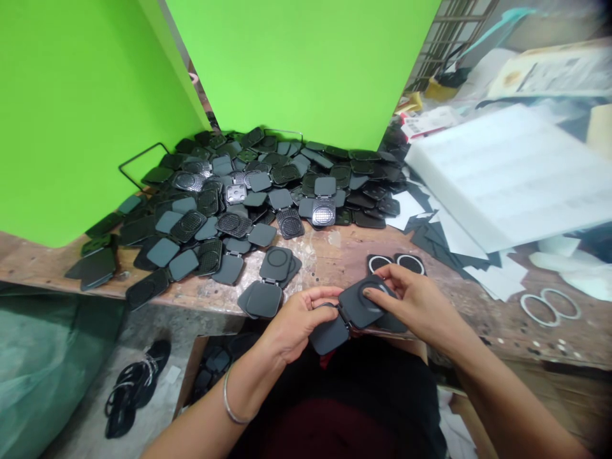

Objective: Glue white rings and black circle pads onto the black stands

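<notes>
Between my hands is a black hinged pad (331, 335), two rounded square panels that look like a folding wireless charger. My left hand (295, 324) grips it near the hinge, thumb on top. My right hand (417, 301) pinches the other panel, its thumb resting on the round mark there. Under that panel another dark piece shows in part. Just beyond my right hand lie two black pads with white rings (410, 262), partly hidden. To the left, a small stack of hinged pads (264, 298) sits at the table's front edge.
A large heap of similar black hinged pads (261, 182) spreads against bright green panels (306, 64). On the right are a white foam block (516, 172), paper scraps (500, 277) and two white rings (539, 310). Sandals (136, 389) and a box of dark pieces (213, 366) are below.
</notes>
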